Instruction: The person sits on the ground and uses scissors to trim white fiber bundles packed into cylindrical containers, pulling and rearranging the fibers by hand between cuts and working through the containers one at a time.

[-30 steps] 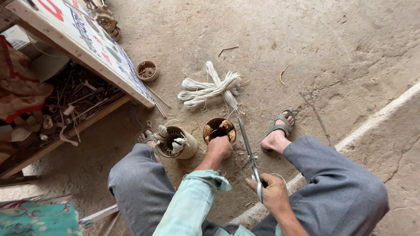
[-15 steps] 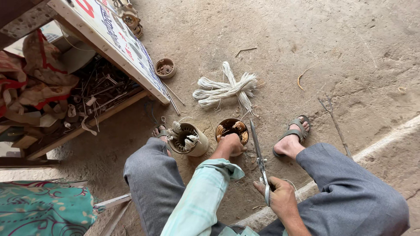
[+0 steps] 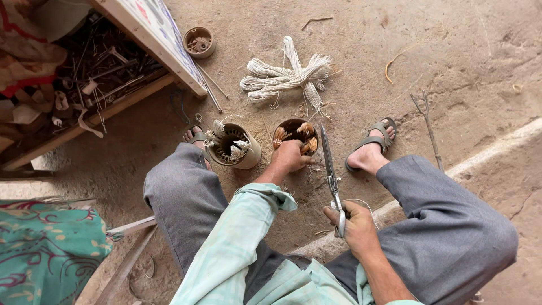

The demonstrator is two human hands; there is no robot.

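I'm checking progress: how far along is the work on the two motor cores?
Done: nothing clearly. In hand: left hand grips the wire-filled core; right hand holds scissors. Left: the second core and the white cord bundle lie untouched.

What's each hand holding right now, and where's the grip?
Right hand grips the long scissors at the handle end, blades pointing away. Left hand grasps the rim of the round wound core.

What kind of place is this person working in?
Probably a small, informal repair workshop at ground level. The person sits low over a bare dirt floor, long scissors in the right hand, the left hand on a round wound coil part. Metal scrap fills a wooden shelf nearby.
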